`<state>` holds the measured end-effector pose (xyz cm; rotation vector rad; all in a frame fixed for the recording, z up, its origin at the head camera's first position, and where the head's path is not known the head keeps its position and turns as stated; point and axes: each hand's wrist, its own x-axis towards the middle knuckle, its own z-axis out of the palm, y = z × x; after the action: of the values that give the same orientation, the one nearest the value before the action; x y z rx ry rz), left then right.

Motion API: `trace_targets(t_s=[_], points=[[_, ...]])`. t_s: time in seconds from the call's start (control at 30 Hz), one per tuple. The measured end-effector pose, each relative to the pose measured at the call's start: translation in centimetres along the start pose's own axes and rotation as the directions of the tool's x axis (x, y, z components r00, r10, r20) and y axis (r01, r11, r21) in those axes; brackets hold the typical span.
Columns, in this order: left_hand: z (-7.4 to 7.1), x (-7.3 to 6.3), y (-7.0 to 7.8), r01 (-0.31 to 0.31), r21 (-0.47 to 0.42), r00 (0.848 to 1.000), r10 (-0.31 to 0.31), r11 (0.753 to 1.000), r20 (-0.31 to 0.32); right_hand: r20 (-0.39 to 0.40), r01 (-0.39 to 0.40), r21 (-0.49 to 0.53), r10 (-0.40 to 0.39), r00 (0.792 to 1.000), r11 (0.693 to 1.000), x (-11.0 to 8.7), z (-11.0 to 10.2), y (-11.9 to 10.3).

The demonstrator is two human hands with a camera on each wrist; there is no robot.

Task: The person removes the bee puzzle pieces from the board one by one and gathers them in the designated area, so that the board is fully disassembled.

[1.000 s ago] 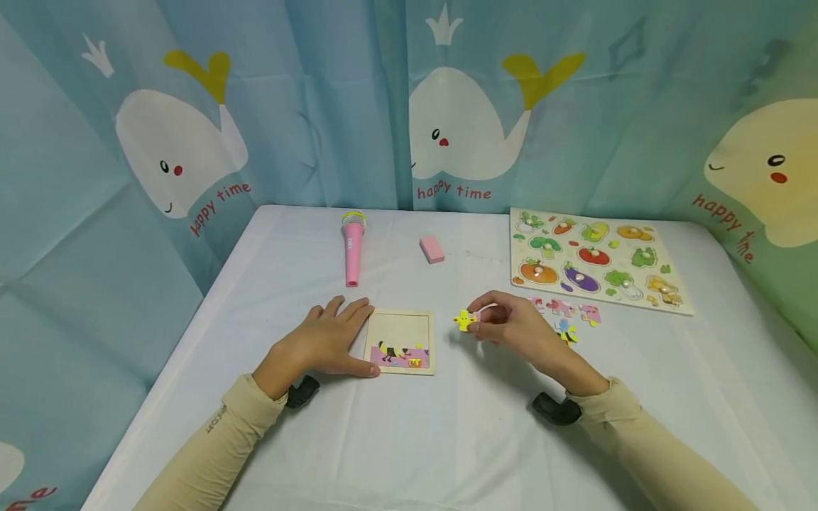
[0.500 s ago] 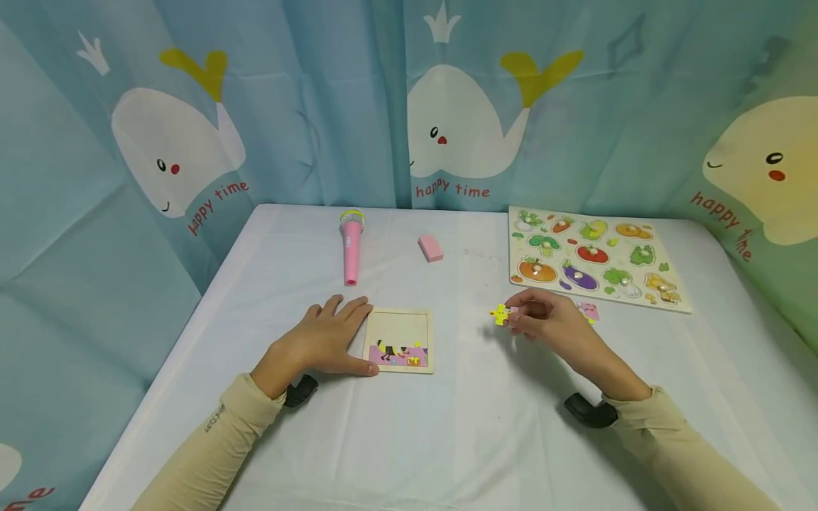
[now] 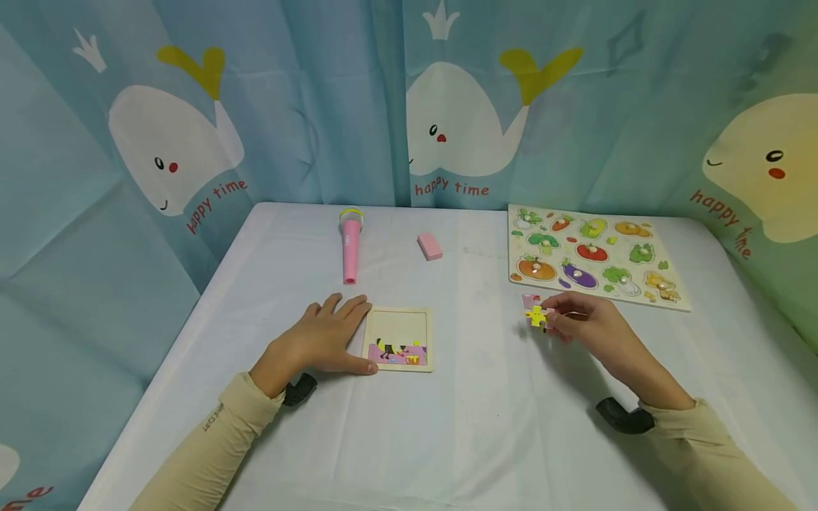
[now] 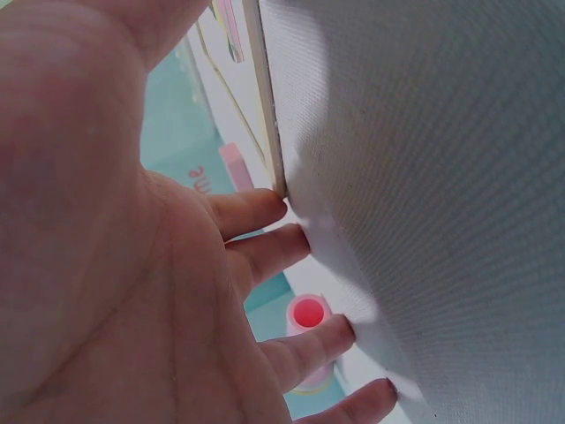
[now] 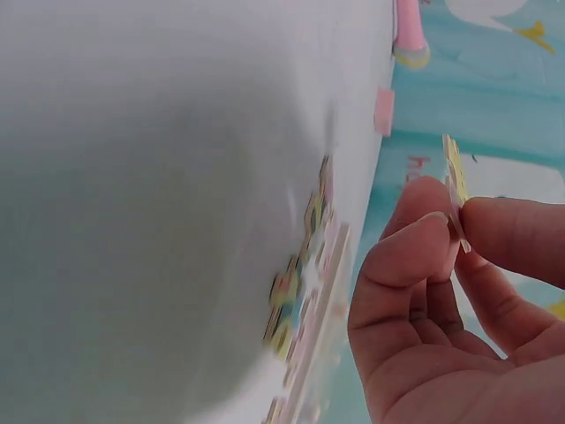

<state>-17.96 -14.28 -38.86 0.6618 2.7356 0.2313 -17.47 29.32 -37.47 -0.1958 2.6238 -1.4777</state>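
My left hand (image 3: 317,342) lies with spread, fairly straight fingers at the left edge of a small square wooden puzzle tray (image 3: 399,323). Its thumb touches the tray's lower left corner. Pink pieces with a bee picture fill the tray's lower part, and bare wood shows above them. Over to the right, my right hand (image 3: 594,330) pinches a yellow and pink jigsaw piece (image 3: 537,316) between thumb and fingers, raised off the cloth. Several loose jigsaw pieces (image 5: 284,305) lie on the table beneath it, largely hidden by this hand in the head view.
A vegetable peg puzzle board (image 3: 597,257) lies at the back right, just behind the loose pieces. Farther back stand a pink block (image 3: 429,246) and a pink toy microphone (image 3: 350,247), lying on the white tablecloth (image 3: 441,440). A whale-print curtain (image 3: 358,106) borders the table.
My right hand has moved right with the jigsaw piece, from near the tray to over the loose pieces. My left hand has stayed at the tray.
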Motion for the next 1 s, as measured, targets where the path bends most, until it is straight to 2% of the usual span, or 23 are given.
trace_targets(t_s=[0.17, 0.4, 0.53, 0.73, 1.0], points=[[0.0, 0.0, 0.0, 0.000, -0.004, 1.000, 0.000, 1.000, -0.001, -0.009, -0.005, 0.014, 0.005, 1.000, 1.000, -0.5, -1.0, 0.7], [0.0, 0.0, 0.0, 0.002, 0.008, 1.000, -0.002, 1.000, 0.004, -0.057, -0.110, -0.113, 0.104, 0.993, 0.987, -0.8, -2.6, 1.5], [0.0, 0.0, -0.1, 0.000, 0.008, 1.000, 0.000, 1.000, 0.002, -0.070, -0.145, -0.178, 0.134, 0.988, 0.973, -1.0, -3.6, 2.1], [-0.2, -0.1, 0.1, 0.003, 0.002, 1.000, -0.003, 1.000, 0.013, -0.089, -0.195, -0.212, 0.180, 0.980, 0.958, -1.2, -4.7, 2.9], [-0.3, -0.1, 0.1, 0.007, 0.000, 1.000, -0.007, 1.000, 0.015, -0.084, -0.209, -0.253, 0.194, 0.977, 0.944, -1.5, -5.6, 3.9]])
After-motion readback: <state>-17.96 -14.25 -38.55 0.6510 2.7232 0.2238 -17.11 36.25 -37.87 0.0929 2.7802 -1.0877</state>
